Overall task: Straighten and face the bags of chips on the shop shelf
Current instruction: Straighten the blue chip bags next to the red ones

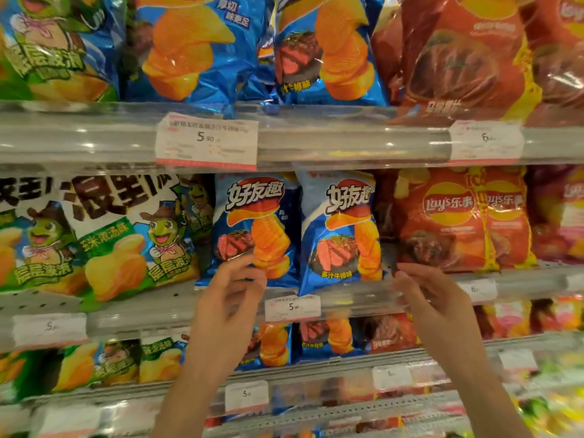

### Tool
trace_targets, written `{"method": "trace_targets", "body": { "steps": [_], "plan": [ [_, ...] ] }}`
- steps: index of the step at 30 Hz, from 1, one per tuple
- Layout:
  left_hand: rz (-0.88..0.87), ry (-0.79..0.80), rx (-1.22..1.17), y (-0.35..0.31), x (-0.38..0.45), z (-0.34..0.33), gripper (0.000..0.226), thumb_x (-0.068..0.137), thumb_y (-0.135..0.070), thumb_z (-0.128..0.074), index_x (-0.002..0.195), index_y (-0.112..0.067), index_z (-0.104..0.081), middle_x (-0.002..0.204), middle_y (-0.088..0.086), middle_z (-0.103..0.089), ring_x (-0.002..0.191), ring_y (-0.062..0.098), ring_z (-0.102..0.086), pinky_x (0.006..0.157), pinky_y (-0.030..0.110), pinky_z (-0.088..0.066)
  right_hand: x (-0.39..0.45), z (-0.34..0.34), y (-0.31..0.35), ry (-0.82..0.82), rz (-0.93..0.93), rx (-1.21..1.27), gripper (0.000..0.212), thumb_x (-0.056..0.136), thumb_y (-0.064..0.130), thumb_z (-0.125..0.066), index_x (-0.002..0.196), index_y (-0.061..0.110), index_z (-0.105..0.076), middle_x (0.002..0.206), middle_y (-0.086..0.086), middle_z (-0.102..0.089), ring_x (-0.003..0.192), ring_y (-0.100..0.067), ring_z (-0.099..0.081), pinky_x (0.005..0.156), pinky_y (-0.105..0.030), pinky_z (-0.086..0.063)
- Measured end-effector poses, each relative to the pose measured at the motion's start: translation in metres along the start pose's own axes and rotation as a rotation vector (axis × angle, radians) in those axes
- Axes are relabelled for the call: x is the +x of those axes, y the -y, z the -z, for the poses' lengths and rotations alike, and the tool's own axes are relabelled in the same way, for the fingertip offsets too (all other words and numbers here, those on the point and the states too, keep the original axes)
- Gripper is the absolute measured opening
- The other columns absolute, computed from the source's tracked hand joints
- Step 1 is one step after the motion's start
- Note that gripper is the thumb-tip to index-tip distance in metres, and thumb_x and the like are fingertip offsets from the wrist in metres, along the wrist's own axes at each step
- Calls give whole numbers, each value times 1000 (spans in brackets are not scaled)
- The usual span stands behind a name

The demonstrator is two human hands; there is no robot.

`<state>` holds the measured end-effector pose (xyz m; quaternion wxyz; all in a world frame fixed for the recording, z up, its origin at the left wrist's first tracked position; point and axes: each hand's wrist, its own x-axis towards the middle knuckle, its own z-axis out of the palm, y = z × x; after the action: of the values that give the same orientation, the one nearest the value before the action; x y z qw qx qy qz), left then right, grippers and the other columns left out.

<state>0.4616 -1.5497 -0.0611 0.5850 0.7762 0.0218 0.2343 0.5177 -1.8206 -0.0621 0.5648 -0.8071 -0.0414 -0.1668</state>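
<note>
On the far left of the middle shelf (158, 308) stand the green bags (126, 248) with a cartoon turtle in a cowboy hat; they lean against one another and overlap. Next to them, in the centre, are two blue bags of ridged chips with a steak picture. The left blue bag (256, 229) stands upright and faces forward. My left hand (230, 286) is raised in front of its lower left corner. The grip of this hand is loose, the fingers half bent with the tips near the bag's bottom edge, but I cannot tell if they really touch it or hold anything. The right blue bag (339, 232) stands just beside the first one, touching it, and its lower part tilts a little to the left. A white price tag (292, 307) sits on the shelf rail below it, between my two hands.

My right hand (423, 289) is at the lower right corner of the right blue bag, over the clear rail. The fingers are lightly curled and the fingertips (399, 273) are close to the bag's corner; the picture is blurred here, so I cannot say whether this grip pinches the bag or is only near it.

Further right stand the red bags (448, 219), upright and overlapping. More blue and red bags fill the shelf above and the shelf below.
</note>
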Motion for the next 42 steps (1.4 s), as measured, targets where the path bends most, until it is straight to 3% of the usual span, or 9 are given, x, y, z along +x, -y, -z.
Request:
{"method": "trace_targets", "body": {
  "steps": [7,12,17,20,23,27,31,36,42],
  "plan": [
    [6,-48,5,-9,2,-20,26,97,-20,-58,118,-36,-60,102,-17,-70,100,3,-66,87,25,-49,16,21,-2,51,26,-1,12,97,34,-60,106,30,-68,85,9,-75,82,-11,-70,78,-46,-58],
    [-24,-103,38,-27,9,-48,25,95,-20,-62,117,-33,-62,103,-14,-70,99,1,-64,80,10,-48,42,29,1,126,59,84,14,97,28,-62,109,26,-68,88,8,-76,88,-8,-71,87,-39,-57],
    [-27,-141,131,-40,34,-75,40,94,-36,-60,133,-29,-53,121,-14,-60,103,-9,-58,80,4,-44,72,11,11,284,90,47,30,98,32,-60,125,21,-62,111,16,-68,99,11,-62,79,-3,-45],
    [23,-105,199,-46,52,-90,71,89,-61,-55,150,-29,-37,129,-13,-58,112,-5,-58,96,23,-49,89,-10,19,313,41,69,51,99,42,-54,144,21,-44,129,11,-58,103,9,-55,78,-1,-39],
    [124,-30,203,-58,66,-106,74,96,-58,-48,158,-26,-21,100,-23,-61,80,-19,-58,85,24,-45,103,-27,25,358,-67,180,66,101,51,-47,155,19,-29,131,15,-49,116,1,-46,88,-11,-29],
    [201,-62,124,-63,81,-118,80,95,-64,-44,159,-28,-13,152,-6,-43,133,15,-47,104,32,-36,113,-42,25,289,-66,254,44,99,50,-52,133,22,-53,101,26,-55,99,1,-58,71,-8,-39],
    [163,-82,77,-59,88,-125,62,97,-59,-44,151,-31,-30,135,-13,-53,124,14,-54,99,31,-42,115,-44,23,252,-34,328,25,100,40,-56,119,23,-55,96,25,-60,75,25,-57,63,4,-39],
    [150,-133,-62,-49,98,-132,42,99,-53,-47,135,-33,-43,109,-23,-60,103,0,-59,88,22,-46,124,-43,25,210,68,357,29,100,34,-58,124,18,-57,109,15,-67,91,19,-61,73,1,-42],
    [93,-224,-79,-42,100,-138,39,100,-44,-52,136,-28,-49,113,-14,-67,103,-1,-64,89,20,-52,134,-43,22,208,114,302,23,99,36,-59,120,28,-51,110,19,-63,93,22,-57,77,2,-41]
  ]
}}
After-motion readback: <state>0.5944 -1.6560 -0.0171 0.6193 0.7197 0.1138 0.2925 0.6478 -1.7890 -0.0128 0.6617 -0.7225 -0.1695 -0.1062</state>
